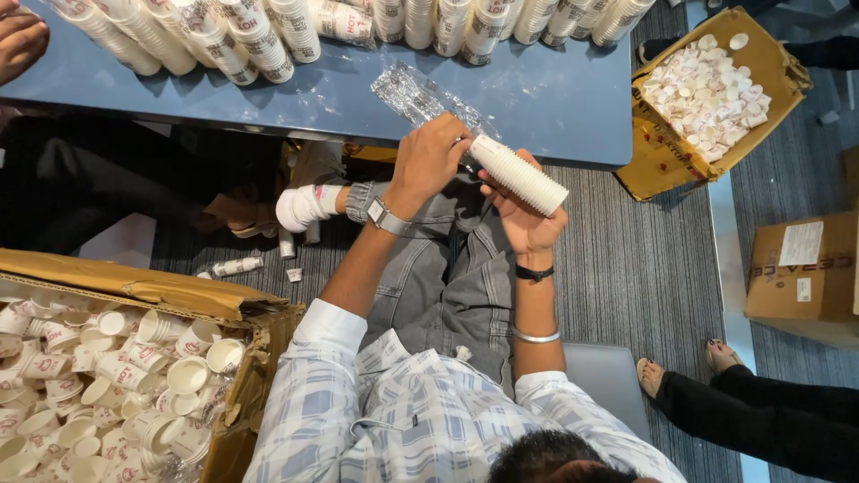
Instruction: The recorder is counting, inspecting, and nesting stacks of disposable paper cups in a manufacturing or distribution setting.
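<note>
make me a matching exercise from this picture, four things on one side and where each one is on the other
Things:
1. stack of white cups
2. clear plastic wrap
3. wristwatch
4. rows of printed cups

Places:
A. along the far edge of the blue table
B. held in both hands, left hand and right hand
C. on the left wrist
D. lying crumpled on the table, by the left hand

Pairs: 1-B, 2-D, 3-C, 4-A

White stack of nested paper cups [520, 174], tilted, held over the lap, clear plastic sleeve [420, 98] at its upper end
</note>
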